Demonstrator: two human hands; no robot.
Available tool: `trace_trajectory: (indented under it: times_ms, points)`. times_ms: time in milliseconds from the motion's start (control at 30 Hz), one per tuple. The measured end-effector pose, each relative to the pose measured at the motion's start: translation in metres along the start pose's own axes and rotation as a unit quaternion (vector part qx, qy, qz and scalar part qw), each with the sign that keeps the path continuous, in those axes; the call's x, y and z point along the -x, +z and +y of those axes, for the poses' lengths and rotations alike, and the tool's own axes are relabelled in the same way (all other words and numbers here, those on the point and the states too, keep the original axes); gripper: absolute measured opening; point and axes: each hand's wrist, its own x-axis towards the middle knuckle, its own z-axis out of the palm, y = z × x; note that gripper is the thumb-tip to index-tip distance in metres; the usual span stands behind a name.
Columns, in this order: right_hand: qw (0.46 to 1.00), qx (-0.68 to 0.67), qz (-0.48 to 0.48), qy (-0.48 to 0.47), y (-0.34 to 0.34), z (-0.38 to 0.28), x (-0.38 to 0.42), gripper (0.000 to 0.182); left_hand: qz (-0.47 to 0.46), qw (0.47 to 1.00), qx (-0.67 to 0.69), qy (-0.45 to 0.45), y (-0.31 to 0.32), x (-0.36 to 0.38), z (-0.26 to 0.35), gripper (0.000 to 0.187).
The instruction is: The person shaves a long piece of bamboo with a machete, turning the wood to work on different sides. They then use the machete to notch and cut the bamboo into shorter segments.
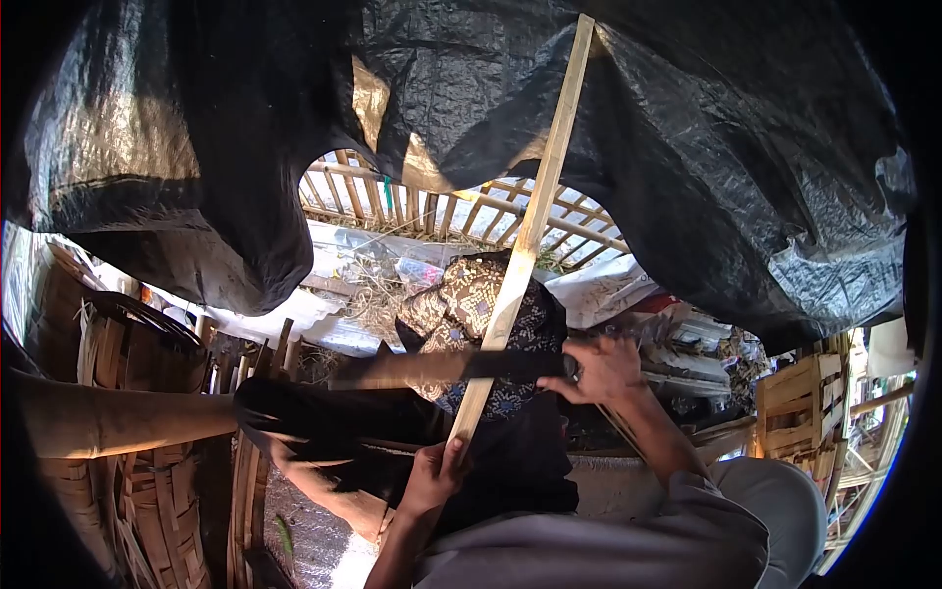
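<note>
My left hand [437, 476] is closed round the lower end of a long pale bamboo strip [549, 172], which slants up and to the right, away from me. In my right hand [603, 370] is a large knife [397, 368] with a dark handle; motion smears its blade. The knife lies across the strip, a little above my left hand, with its blade pointing left. Behind both is a brown-and-black patterned cloth [466, 290], above my dark-clothed leg [339, 417].
Black plastic sheeting [736, 147] hangs low across the top, and the strip's far end overlaps it. Beyond stands a bamboo slat fence [432, 211]. A thick bamboo pole [128, 417] and woven baskets [157, 501] are at left. A wooden crate [790, 404] stands at right.
</note>
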Motion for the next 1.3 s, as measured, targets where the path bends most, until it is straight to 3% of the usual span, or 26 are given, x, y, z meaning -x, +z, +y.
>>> trace_trajectory:
  times_ms: [67,133,200,267,367,467,533,567,600,667,733,767,867,1000,1067,1100,1133,1200,1267,1300]
  points:
    - [0.999,0.017,-0.004,0.029,0.007,0.006,-0.004,0.05,0.002,1.0,-0.003,-0.007,0.0,0.005,-0.001,0.045]
    - [0.983,-0.142,0.056,0.102,0.029,0.023,-0.013,0.065,-0.005,1.0,0.002,0.013,-0.001,0.005,0.002,0.044]
    - [0.984,-0.143,0.08,0.076,0.025,0.016,-0.014,0.067,-0.017,1.0,0.006,0.0,-0.005,0.003,0.004,0.044]
    - [0.994,0.001,0.112,-0.015,0.028,0.016,-0.012,0.066,-0.03,0.999,0.009,-0.019,-0.011,0.003,0.008,0.044]
    - [0.998,0.025,0.04,0.03,-0.002,0.003,-0.021,0.061,-0.054,0.997,-0.012,-0.06,-0.017,0.001,0.009,0.041]
    - [0.997,-0.006,0.03,0.077,0.0,0.007,-0.029,0.059,-0.048,0.996,-0.078,0.014,-0.018,-0.007,0.012,0.037]
    - [0.989,-0.101,0.091,0.062,0.011,0.014,-0.033,0.061,-0.014,0.982,-0.146,0.118,-0.014,-0.017,0.022,0.034]
    - [0.987,-0.13,0.033,0.084,0.004,0.009,-0.032,0.062,-0.014,0.982,-0.147,0.122,-0.009,-0.023,0.027,0.034]
    - [0.988,-0.129,0.035,0.083,0.002,0.006,-0.031,0.062,-0.003,0.984,-0.122,0.128,-0.002,-0.029,0.034,0.033]
    - [0.997,-0.02,0.017,0.07,-0.001,0.0,-0.026,0.062,0.006,0.986,-0.097,0.135,0.004,-0.038,0.046,0.032]
    - [0.998,0.009,-0.013,0.055,-0.011,0.0,-0.035,0.063,-0.031,0.983,-0.171,0.054,0.004,-0.049,0.051,0.031]
    - [0.999,0.023,0.014,0.039,-0.004,0.005,-0.038,0.068,-0.002,0.973,-0.172,0.156,0.003,-0.057,0.035,0.032]
    - [0.997,-0.04,0.06,0.019,0.015,0.02,-0.043,0.072,0.035,0.958,-0.228,0.168,0.009,-0.056,0.043,0.033]
    - [0.997,-0.067,-0.013,0.047,0.0,0.005,-0.033,0.071,0.023,0.958,-0.214,0.191,0.009,-0.055,0.045,0.032]
    - [0.994,0.062,-0.084,0.035,-0.016,-0.003,-0.036,0.066,0.021,0.96,-0.219,0.175,0.005,-0.056,0.04,0.031]
    - [0.993,0.108,0.031,-0.029,-0.006,0.011,-0.039,0.067,0.019,0.959,-0.222,0.173,0.005,-0.056,0.041,0.031]
    - [0.994,0.105,0.029,-0.026,0.005,0.017,-0.045,0.067,0.023,0.961,-0.229,0.155,0.005,-0.056,0.042,0.031]
    - [0.982,-0.14,0.121,0.04,0.011,0.024,-0.056,0.064,0.025,0.96,-0.238,0.142,0.006,-0.054,0.044,0.031]
    - [0.986,-0.141,0.084,0.003,0.012,0.022,-0.05,0.064,0.033,0.954,-0.228,0.193,0.008,-0.053,0.044,0.032]
    - [0.996,-0.078,0.052,-0.006,0.007,0.014,-0.041,0.067,0.033,0.953,-0.229,0.196,0.007,-0.055,0.041,0.032]
